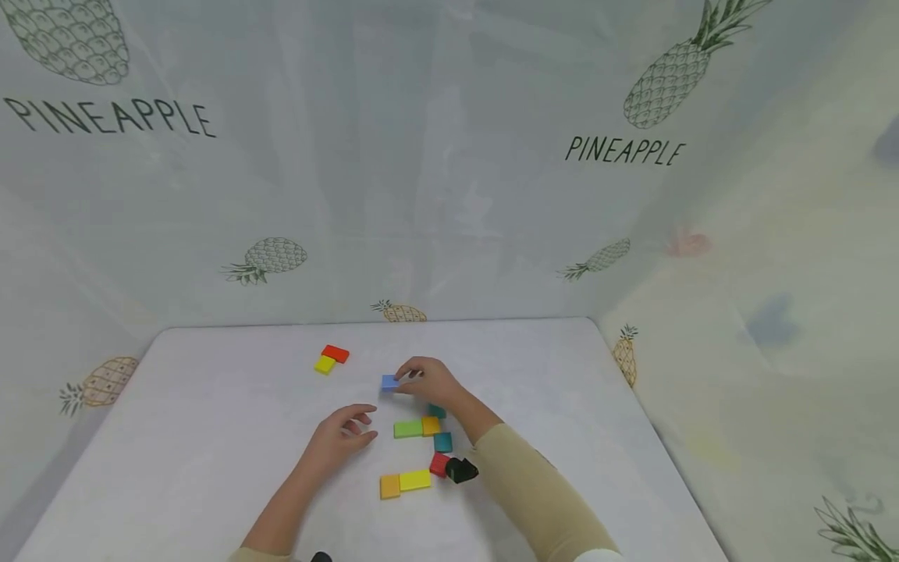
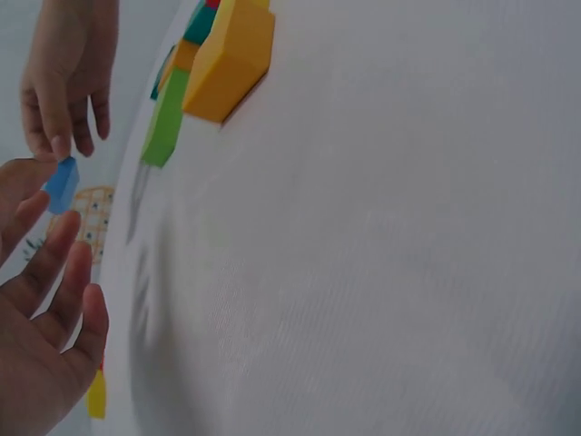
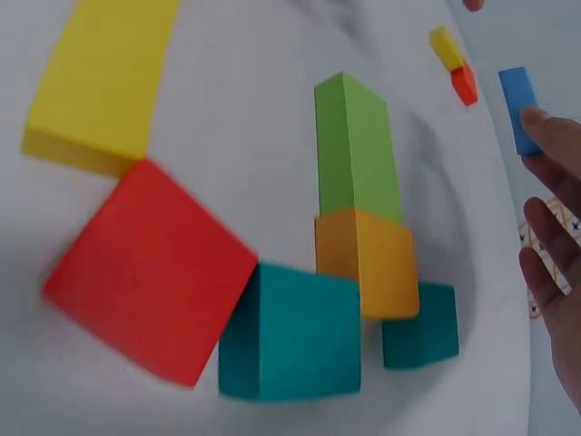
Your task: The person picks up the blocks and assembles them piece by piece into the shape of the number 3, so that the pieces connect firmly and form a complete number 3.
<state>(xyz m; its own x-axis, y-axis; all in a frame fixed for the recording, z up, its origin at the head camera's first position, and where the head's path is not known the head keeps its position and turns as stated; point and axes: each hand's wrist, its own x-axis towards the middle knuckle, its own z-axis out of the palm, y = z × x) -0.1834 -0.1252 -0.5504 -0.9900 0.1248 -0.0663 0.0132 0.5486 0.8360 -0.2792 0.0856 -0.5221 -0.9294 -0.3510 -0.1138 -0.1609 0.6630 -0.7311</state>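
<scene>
My right hand [image 1: 431,381] pinches a blue block [image 1: 389,383] between thumb and fingers. In the right wrist view the blue block [image 3: 519,104] appears above the tabletop. My left hand [image 1: 335,439] is held to the near left of it, fingers spread and slightly bent, with nothing in its grasp. Beneath the right forearm runs a joined row of blocks: a teal block [image 1: 437,410], an orange block [image 1: 431,425] with a light green block [image 1: 408,429] on its left, another teal block [image 1: 442,442] and a red block [image 1: 438,465].
Nearer the front lie a yellow block [image 1: 415,480] and an orange block [image 1: 389,487], end to end. Farther back on the left, a red block [image 1: 335,353] touches a small yellow block [image 1: 325,365]. A pineapple-print cloth [image 1: 435,195] hangs behind the white table [image 1: 232,406].
</scene>
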